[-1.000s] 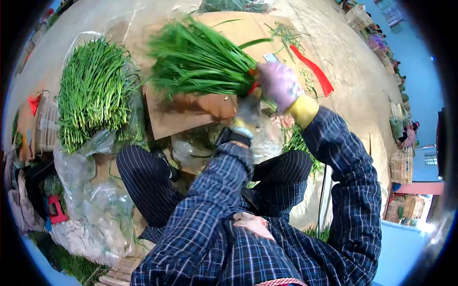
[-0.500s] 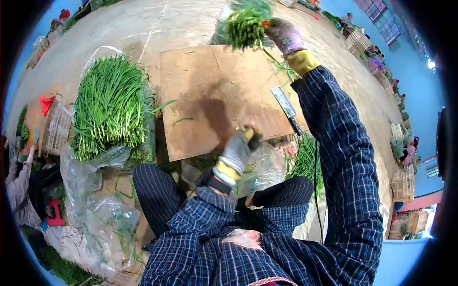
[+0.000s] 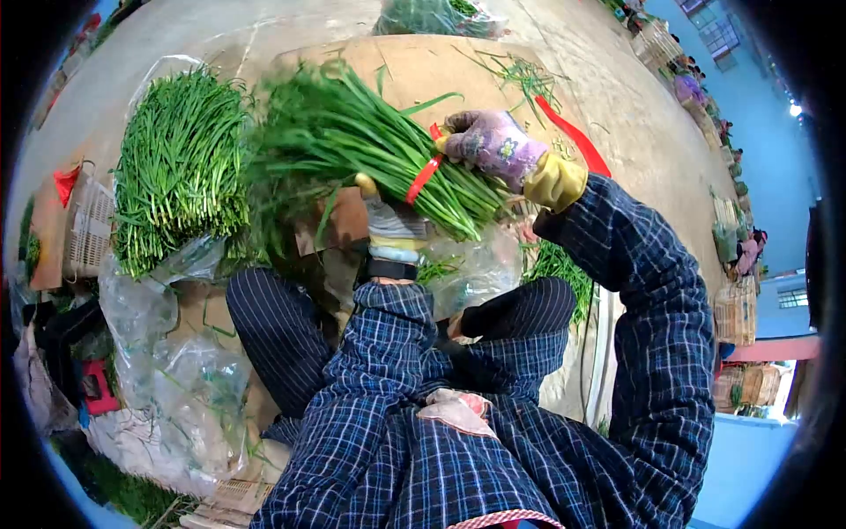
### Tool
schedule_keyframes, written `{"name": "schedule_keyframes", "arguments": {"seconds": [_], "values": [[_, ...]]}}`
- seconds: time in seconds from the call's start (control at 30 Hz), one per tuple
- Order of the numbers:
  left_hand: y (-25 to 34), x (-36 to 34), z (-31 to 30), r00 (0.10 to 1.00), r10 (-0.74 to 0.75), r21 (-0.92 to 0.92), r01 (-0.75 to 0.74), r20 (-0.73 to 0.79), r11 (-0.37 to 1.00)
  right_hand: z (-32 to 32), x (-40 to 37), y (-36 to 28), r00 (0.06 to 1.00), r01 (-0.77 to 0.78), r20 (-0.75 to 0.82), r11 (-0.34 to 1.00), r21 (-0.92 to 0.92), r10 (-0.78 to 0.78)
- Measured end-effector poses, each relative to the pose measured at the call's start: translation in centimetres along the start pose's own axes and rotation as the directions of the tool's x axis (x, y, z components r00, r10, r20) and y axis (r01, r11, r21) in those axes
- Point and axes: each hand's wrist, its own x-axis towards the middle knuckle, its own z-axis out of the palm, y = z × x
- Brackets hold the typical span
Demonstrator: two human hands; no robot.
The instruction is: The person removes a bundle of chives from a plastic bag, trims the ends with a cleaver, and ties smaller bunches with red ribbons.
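Note:
A large bunch of garlic chives (image 3: 374, 132) lies slantwise before me, leaves toward the left and blurred, cut ends toward the lower right. A red band (image 3: 424, 179) runs around its stems. My right hand (image 3: 493, 148), in a purple patterned glove with a yellow cuff, is closed on the bunch at the band. Below the bunch, my left hand (image 3: 389, 219) wears a grey glove; its thumb shows beside the stems, and its other fingers are hidden. It appears to grip the bunch from underneath. A loose red strip (image 3: 573, 137) extends behind my right wrist.
A tall stack of garlic chives (image 3: 181, 159) stands left of the wooden board (image 3: 414, 66). Scattered leaves (image 3: 520, 75) lie on the board's far right. More greens (image 3: 564, 278) are beside my right knee. Plastic sheeting (image 3: 198, 397) covers the lower left. A bagged bundle (image 3: 432, 18) sits beyond the board.
My right hand has brought the bunch from the far right down to the middle, turning it slantwise. My left hand has moved left and up, under the bunch. The knife is no longer visible.

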Motion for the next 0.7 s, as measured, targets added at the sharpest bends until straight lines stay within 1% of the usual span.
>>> {"name": "schedule_keyframes", "arguments": {"seconds": [0.03, 0.07, 0.1, 0.13, 0.17, 0.2, 0.23, 0.27, 0.3, 0.33, 0.37, 0.4, 0.47, 0.53, 0.57, 0.6, 0.63, 0.67, 0.7], "values": [[0.5, -0.1, 0.6, 0.992, -0.011, 0.120, 0.026, -0.127, 0.992, 0.3, 0.1, 0.7, 0.993, 0.065, -0.092, 0.997, -0.031, -0.067], [0.7, 0.0, 1.3, 0.972, 0.000, 0.191, 0.046, -0.236, 0.980, 0.6, 0.2, 1.5, 0.973, 0.126, -0.184, 0.990, -0.066, -0.136], [1.1, 0.5, 2.0, 0.972, -0.030, 0.161, 0.069, -0.231, 0.985, 0.6, 0.3, 2.4, 0.972, 0.129, -0.190, 0.990, -0.057, -0.137], [1.3, 1.1, 2.0, 0.972, -0.065, 0.125, 0.095, -0.226, 0.988, 0.4, 0.4, 3.7, 0.966, 0.216, -0.160, 0.973, 0.076, -0.202], [1.5, 1.8, 1.9, 0.970, -0.054, 0.184, 0.099, -0.237, 0.978, 0.3, 0.4, 5.1, 0.954, 0.291, -0.134, 0.934, 0.208, -0.267], [1.8, 2.2, 2.6, 0.964, -0.112, 0.170, 0.156, -0.243, 0.973, 0.3, 0.5, 6.7, 0.934, 0.357, -0.116, 0.871, 0.337, -0.338], [1.2, 2.5, 2.6, 0.963, -0.113, 0.175, 0.158, -0.243, 0.972, 0.8, 0.3, 8.7, 0.920, 0.392, -0.134, 0.882, 0.262, -0.369], [0.4, 3.0, 2.2, 0.914, -0.035, 0.203, 0.126, -0.403, 0.971, 1.5, 0.3, 9.6, 0.888, 0.452, -0.219, 0.859, 0.242, -0.405], [0.0, 3.3, 2.0, 0.834, 0.050, 0.236, 0.097, -0.549, 0.967, 1.5, 1.3, 11.3, 0.902, 0.414, -0.316, 0.793, 0.446, -0.293], [0.2, 3.2, 1.5, 0.830, 0.052, 0.244, 0.103, -0.555, 0.964, 1.0, 2.1, 13.3, 0.912, 0.375, -0.381, 0.679, 0.631, -0.149], [0.4, 2.8, 1.2, 0.820, 0.041, 0.247, 0.124, -0.571, 0.961, 0.1, 2.0, 14.1, 0.893, 0.409, -0.449, 0.355, 0.840, 0.034], [0.4, 2.4, 1.0, 0.811, 0.027, 0.245, 0.145, -0.584, 0.959, -1.0, 1.7, 15.1, 0.867, 0.450, -0.498, 0.482, 0.752, -0.032], [1.1, 1.9, 0.6, 0.770, -0.080, 0.184, 0.251, -0.632, 0.950, -1.5, 1.0, 16.2, 0.892, 0.398, -0.445, 0.602, 0.692, -0.078], [0.7, 2.0, -1.1, 0.733, 0.000, 0.229, 0.213, -0.680, 0.950, -0.3, 0.8, 16.1, 0.946, 0.268, -0.323, 0.613, 0.743, -0.022], [0.7, 1.9, -1.3, 0.746, -0.095, 0.132, 0.239, -0.659, 0.962, 1.3, 2.0, 17.0, 0.920, 0.371, -0.339, 0.719, 0.588, -0.197], [1.3, 2.0, -2.4, 0.631, -0.248, 0.035, 0.400, -0.735, 0.916, 2.8, 2.8, 16.8, 0.865, 0.490, -0.343, 0.766, 0.417, -0.367], [0.8, 0.9, -3.4, 0.719, -0.023, 0.642, 0.634, -0.694, 0.432, 3.2, 3.6, 16.7, 0.896, 0.421, -0.348, 0.773, 0.474, -0.274], [0.6, 0.5, -3.1, 0.662, -0.078, 0.501, 0.633, -0.745, 0.590, 3.3, 3.5, 16.0, 0.921, 0.348, -0.347, 0.770, 0.535, -0.175], [0.4, 0.2, -2.8, 0.599, -0.132, 0.332, 0.599, -0.790, 0.729, 2.7, 4.6, 17.3, 0.948, 0.279, -0.303, 0.698, 0.659, -0.093]]}}
